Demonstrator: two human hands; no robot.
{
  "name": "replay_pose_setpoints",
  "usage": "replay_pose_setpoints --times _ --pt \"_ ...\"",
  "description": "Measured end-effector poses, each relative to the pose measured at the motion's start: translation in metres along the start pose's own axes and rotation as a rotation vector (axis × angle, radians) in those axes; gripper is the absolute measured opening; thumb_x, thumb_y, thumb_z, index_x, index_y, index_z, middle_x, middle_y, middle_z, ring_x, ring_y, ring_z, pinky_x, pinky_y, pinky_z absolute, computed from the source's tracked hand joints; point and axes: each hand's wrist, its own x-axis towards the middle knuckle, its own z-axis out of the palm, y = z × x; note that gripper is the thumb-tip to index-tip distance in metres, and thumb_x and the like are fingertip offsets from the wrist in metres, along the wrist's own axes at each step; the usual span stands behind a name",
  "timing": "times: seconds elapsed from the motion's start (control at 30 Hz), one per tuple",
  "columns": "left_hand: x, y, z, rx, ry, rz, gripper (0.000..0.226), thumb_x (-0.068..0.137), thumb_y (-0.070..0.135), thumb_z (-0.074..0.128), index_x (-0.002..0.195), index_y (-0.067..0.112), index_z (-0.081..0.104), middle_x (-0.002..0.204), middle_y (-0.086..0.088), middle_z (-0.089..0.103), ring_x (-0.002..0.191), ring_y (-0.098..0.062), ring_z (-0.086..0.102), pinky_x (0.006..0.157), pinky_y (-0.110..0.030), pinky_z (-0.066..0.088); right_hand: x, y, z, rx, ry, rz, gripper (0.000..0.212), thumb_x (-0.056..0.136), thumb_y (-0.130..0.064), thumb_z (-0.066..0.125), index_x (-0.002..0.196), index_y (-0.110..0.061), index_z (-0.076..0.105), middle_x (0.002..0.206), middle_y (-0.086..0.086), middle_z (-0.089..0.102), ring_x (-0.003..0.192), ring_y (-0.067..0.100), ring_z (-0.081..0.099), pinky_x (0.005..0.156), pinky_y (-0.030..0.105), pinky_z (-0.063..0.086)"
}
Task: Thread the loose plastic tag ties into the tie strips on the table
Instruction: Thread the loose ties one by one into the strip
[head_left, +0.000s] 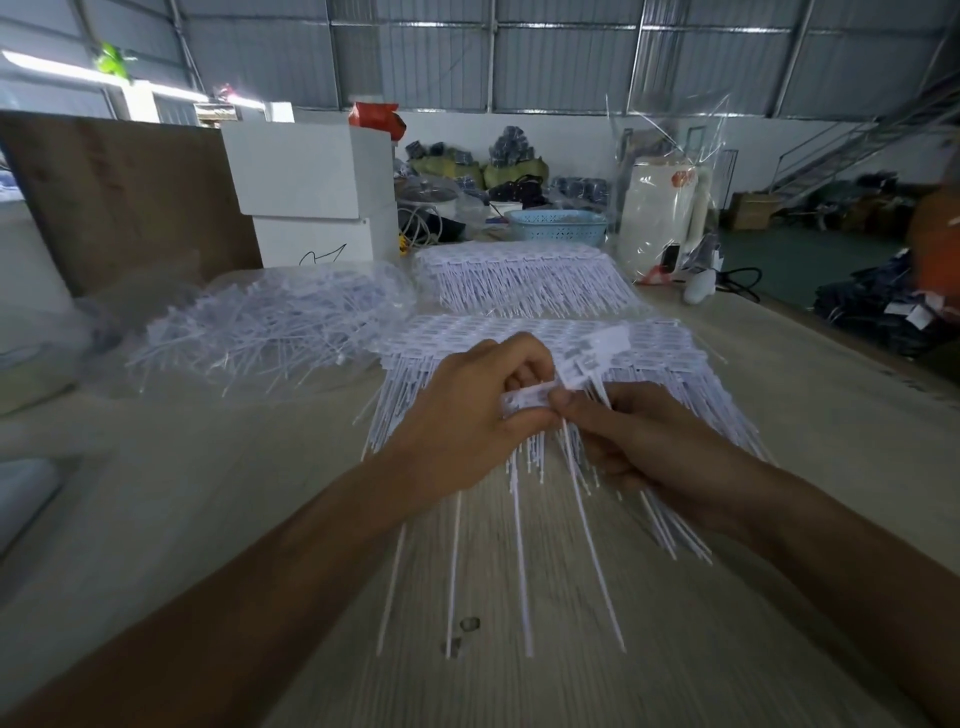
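1. Two stacks of threaded tie strips lie on the table (779, 415): a far stack (519, 275) and a near stack (649, 364) under the hands.
2. A heap of loose tag ties (270, 322) sits to the left in clear plastic, so by my reckoning plenty is left to thread.
3. The left hand (467, 415) curls round a short tie strip (530, 400), held just above the near stack.
4. The right hand (639, 441) pinches the strip's right end, thumb on top, with thin tie tails (582, 493) hanging between both hands.
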Motion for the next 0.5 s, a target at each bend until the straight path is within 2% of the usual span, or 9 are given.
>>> replay_pose_setpoints --times 0.13,0.23,0.33,0.4,0.5 --pt "0.000 0.001 0.001 -0.052 -0.003 -0.007 0.031 0.073 0.019 0.087 0.090 0.018 0.060 0.077 0.008 0.064 0.076 -0.011 0.063 0.070 -0.033 0.050 0.000 -0.003 -0.001 0.086 -0.034 0.050 0.040 0.080 -0.050 0.072 0.067 -0.026 0.042 0.057 -0.008 0.024 0.047 0.008 0.018 0.040 0.020 0.018" --pt "-0.001 0.004 -0.001 -0.060 -0.043 -0.019 0.032 0.073 0.025 0.087 0.091 0.019 0.062 0.080 0.008 0.068 0.077 -0.013 0.066 0.072 -0.036 0.052 -0.002 -0.005 0.001 0.115 -0.042 0.048 0.037 0.081 -0.043 0.075 0.065 -0.024 0.047 0.057 -0.006 0.024 0.046 0.008 0.018 0.039 0.020 0.018" --pt "0.001 0.003 -0.009 -0.144 -0.112 -0.052 0.034 0.075 0.031 0.085 0.100 0.019 0.067 0.091 0.012 0.072 0.086 -0.006 0.069 0.079 -0.022 0.054 0.001 -0.005 -0.001 0.164 0.072 0.035 0.037 0.090 -0.030 0.068 0.054 -0.023 0.060 0.052 -0.006 0.028 0.042 0.007 0.022 0.039 0.020 0.017" --pt "0.001 -0.002 -0.017 -0.146 -0.164 -0.073 0.038 0.079 0.030 0.083 0.111 0.021 0.065 0.102 0.012 0.073 0.095 0.001 0.067 0.087 -0.017 0.051 0.003 -0.005 -0.006 0.215 0.174 0.040 0.035 0.093 -0.026 0.066 0.058 -0.021 0.065 0.054 -0.005 0.030 0.042 0.009 0.024 0.041 0.022 0.015" --pt "0.000 -0.009 -0.022 0.054 -0.191 -0.080 0.042 0.082 0.035 0.080 0.121 0.028 0.063 0.108 0.012 0.071 0.096 -0.001 0.065 0.088 -0.028 0.053 0.004 -0.005 -0.008 0.223 0.212 0.039 0.025 0.095 -0.024 0.063 0.071 -0.016 0.064 0.055 -0.004 0.029 0.043 0.009 0.023 0.039 0.020 0.015"
